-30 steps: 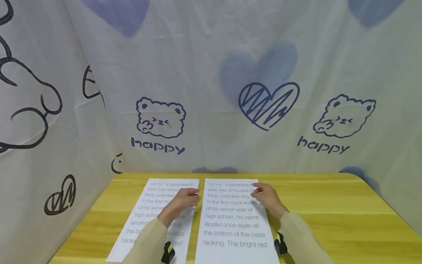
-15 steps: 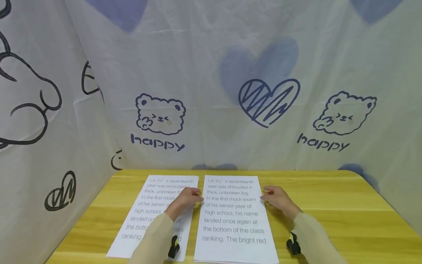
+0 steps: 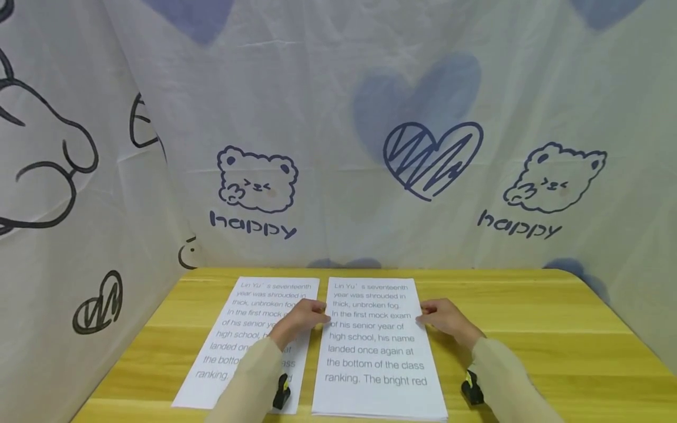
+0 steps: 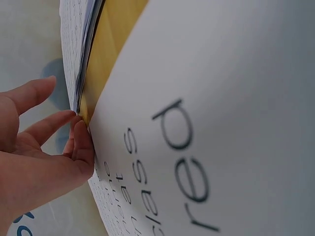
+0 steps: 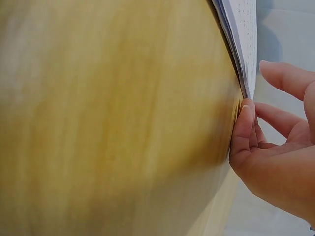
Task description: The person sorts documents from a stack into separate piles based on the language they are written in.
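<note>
Two white printed paper piles lie side by side in the head view. My left hand (image 3: 305, 316) reaches over the left paper (image 3: 224, 329) to the left edge of the right-hand paper stack (image 3: 378, 399). In the left wrist view, its fingertips touch the layered edge of that stack (image 4: 82, 59), with the thumb raised apart. On the opposite side, my right hand (image 3: 446, 317) has its fingertips at the stack's right edge. The right wrist view shows that edge of the stack (image 5: 236, 49) against the fingers, the thumb lifted away.
A yellow wood-grain table (image 3: 534, 329) bears both papers, with a narrow strip of wood between them. A white curtain (image 3: 338, 247) with hearts and bear drawings hangs behind and at the left. Small black devices (image 3: 472, 388) sit at the wrists.
The right hand has moved off the stack's top right corner to its right edge. The left hand has shifted right, from over the left paper to the stack's left edge.
</note>
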{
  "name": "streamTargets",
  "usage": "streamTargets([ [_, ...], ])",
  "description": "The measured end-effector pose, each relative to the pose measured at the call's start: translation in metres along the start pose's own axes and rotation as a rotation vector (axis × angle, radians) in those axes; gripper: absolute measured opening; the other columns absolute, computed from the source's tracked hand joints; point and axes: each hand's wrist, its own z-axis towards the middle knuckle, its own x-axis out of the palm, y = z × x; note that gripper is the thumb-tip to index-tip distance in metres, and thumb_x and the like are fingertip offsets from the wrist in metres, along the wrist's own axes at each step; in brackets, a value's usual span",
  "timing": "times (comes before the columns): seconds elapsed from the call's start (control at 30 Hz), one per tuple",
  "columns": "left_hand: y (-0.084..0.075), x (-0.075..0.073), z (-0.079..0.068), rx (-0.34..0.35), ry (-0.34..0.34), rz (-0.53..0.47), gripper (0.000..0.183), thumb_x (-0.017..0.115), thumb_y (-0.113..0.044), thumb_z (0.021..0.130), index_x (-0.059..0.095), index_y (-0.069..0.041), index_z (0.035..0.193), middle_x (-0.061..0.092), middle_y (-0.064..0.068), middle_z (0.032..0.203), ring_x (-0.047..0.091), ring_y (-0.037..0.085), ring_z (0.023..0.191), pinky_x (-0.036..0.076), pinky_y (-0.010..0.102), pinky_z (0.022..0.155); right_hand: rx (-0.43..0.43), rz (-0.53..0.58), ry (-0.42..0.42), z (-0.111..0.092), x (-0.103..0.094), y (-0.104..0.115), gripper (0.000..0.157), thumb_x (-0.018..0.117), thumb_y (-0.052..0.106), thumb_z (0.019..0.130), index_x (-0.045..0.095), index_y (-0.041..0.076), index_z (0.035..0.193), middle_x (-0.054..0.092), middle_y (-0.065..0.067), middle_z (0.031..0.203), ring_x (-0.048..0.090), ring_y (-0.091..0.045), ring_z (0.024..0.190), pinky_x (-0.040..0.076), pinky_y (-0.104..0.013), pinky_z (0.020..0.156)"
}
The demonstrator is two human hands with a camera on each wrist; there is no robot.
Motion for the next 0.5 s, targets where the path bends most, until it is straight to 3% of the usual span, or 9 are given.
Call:
streamTargets([
  [0.33,0.0014,-0.0001,0.0012,0.007,0.001,-0.011,0.051,0.065,-0.008,0.089,0.050,0.010,0.134,0.048,0.026,0.135,0.048,0.036,0.121,0.035,0.049,0.104,-0.031,0.014,-0.010,-0.0001,0.0027,-0.0019,0.029,0.066,0.003,0.086,0.066,-0.008,0.112,0.055,-0.006,0.082,0.047,-0.020,0.074,0.037,-0.031,0.065],
  [0.43,0.0011,-0.0006,0.0003,0.014,-0.001,-0.018,0.044,0.065,-0.009,0.089,0.055,0.009,0.128,0.053,0.023,0.128,0.052,0.032,0.111,0.039,0.046,0.099,-0.035,0.022,-0.011,-0.0007,0.0029,-0.0017,0.027,0.067,0.003,0.086,0.066,-0.007,0.111,0.054,-0.006,0.082,0.046,-0.020,0.074,0.036,-0.031,0.065],
  [0.5,0.0008,0.0004,-0.0008,0.021,0.004,-0.039,0.029,0.063,-0.008,0.090,0.062,0.007,0.114,0.059,0.018,0.111,0.053,0.025,0.094,0.043,0.040,0.088,-0.035,0.027,-0.016,-0.0019,0.0032,-0.0024,0.027,0.067,0.004,0.086,0.066,-0.006,0.111,0.054,-0.006,0.082,0.046,-0.021,0.075,0.036,-0.031,0.065],
])
